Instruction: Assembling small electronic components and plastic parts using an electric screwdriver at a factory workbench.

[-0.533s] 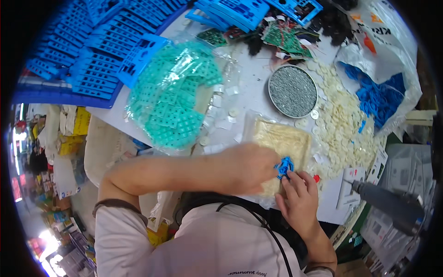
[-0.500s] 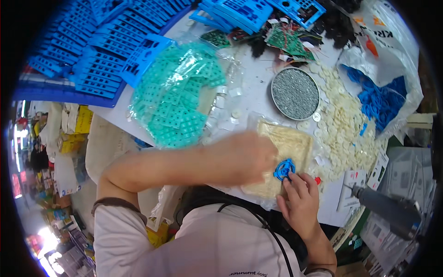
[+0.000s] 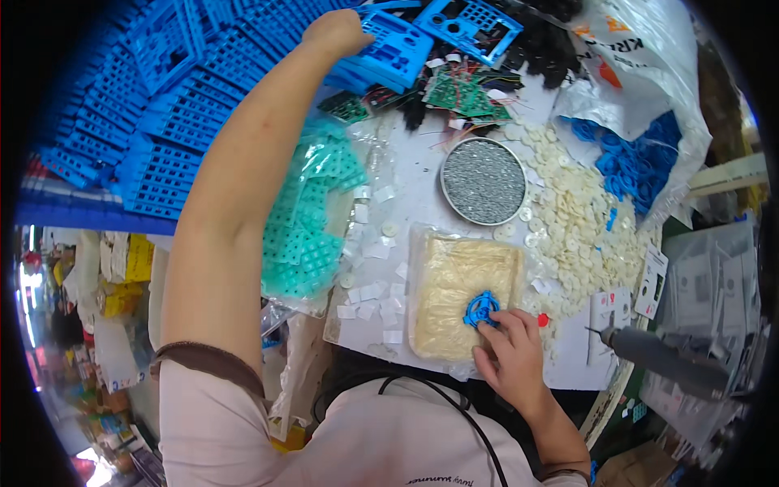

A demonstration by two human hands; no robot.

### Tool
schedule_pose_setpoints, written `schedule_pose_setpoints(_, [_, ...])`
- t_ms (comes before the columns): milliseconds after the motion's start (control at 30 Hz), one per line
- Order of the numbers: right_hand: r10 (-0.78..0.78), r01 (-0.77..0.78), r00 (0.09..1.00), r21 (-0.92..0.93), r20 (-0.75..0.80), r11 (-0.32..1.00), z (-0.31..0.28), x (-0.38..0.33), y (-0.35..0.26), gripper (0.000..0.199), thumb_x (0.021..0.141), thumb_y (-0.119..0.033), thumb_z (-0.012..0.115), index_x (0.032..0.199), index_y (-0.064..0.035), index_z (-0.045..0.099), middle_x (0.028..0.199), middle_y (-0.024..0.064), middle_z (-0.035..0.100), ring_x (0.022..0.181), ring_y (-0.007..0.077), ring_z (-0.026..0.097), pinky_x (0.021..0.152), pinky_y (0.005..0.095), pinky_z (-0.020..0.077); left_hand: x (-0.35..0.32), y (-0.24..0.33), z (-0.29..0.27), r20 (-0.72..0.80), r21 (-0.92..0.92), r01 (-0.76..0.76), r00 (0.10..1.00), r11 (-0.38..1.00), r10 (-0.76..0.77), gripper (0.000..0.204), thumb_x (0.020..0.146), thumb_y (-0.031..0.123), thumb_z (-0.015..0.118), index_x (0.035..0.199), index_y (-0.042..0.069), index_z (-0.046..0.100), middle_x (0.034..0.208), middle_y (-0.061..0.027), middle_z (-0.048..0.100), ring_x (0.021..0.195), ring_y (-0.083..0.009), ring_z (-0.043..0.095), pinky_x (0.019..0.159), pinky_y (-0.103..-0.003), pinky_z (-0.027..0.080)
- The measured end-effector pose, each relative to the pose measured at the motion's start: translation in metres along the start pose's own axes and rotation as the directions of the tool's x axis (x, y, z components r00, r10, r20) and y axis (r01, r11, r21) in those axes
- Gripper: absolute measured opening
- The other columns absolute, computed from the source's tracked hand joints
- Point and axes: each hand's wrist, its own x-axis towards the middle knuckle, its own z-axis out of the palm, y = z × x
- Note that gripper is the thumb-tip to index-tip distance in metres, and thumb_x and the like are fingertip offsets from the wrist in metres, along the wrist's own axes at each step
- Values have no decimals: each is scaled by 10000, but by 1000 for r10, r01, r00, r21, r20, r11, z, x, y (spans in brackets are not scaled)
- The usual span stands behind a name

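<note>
Down at the near edge of the counter [image 3: 422, 174], the right hand [image 3: 513, 357] has its fingertips pressed together on a small blue ring-shaped part [image 3: 481, 309], pinching its lower right side. The ring has thin spokes and looks like soft moulded rubber; it lies flat on a pale yellow pad [image 3: 454, 296], a spongy rectangle inside clear wrapping, and the hand covers that pad's lower right corner. Little open room is left around the pad: scraps of white paper lie just to its left, and a heap of cream-coloured round buttons [image 3: 572, 223] crowds its right side. Behind the pad, touching distance from its far edge, stands a round metal tin [image 3: 483, 180] filled with fine grey grains. Left of the pad lies a clear bag of teal rubber keypads [image 3: 312, 223], gridded and matte. Right of the pad, past the buttons, a grey power screwdriver [image 3: 669, 361] hangs out beyond the counter's edge, and a white plastic bag [image 3: 641, 105] holds more blue rings.

Far behind the pad, the left hand [image 3: 337, 32] reaches across the counter to a blue plastic frame [image 3: 393, 53], a hard flat panel with rectangular cut-outs. Its fingers are folded over the frame's edge; whether they grip it or only rest there cannot be told. Stacks of the same blue frames [image 3: 130, 105] fill the far left, and green circuit boards [image 3: 458, 93] lie beside the frame.
</note>
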Motion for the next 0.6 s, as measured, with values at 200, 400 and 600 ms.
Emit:
schedule_pose_setpoints(200, [-30,44,996,158,-88,986,-9,-17,6,346,747,-76,800,1079,-54,708,1199,125,638,1131,388,575,944,462,507,34,-21,-26,403,-254,183,913,950,-68,358,865,381,752,899,32,679,712,-47,578,610,-176,564,530,-374,514])
schedule_pose_setpoints(400, [-6,50,970,175,-243,983,-33,-43,34,283,769,-57,775,1042,-61,701,1083,107,678,1017,338,631,902,446,523,42,-88,-26,293,-841,236,955,487,44,223,964,269,641,945,48,667,799,-56,673,713,-135,633,628,-283,505])
schedule_pose_setpoints(600, [339,-486,815,-235,-470,842,-94,-98,114,406,809,-181,774,1168,-24,669,1102,161,692,1077,376,609,946,468,500,-115,-64,-108,85,-971,146,952,190,-294,423,1014,243,614,1360,10,543,1189,-98,691,786,-103,612,708,-225,488])
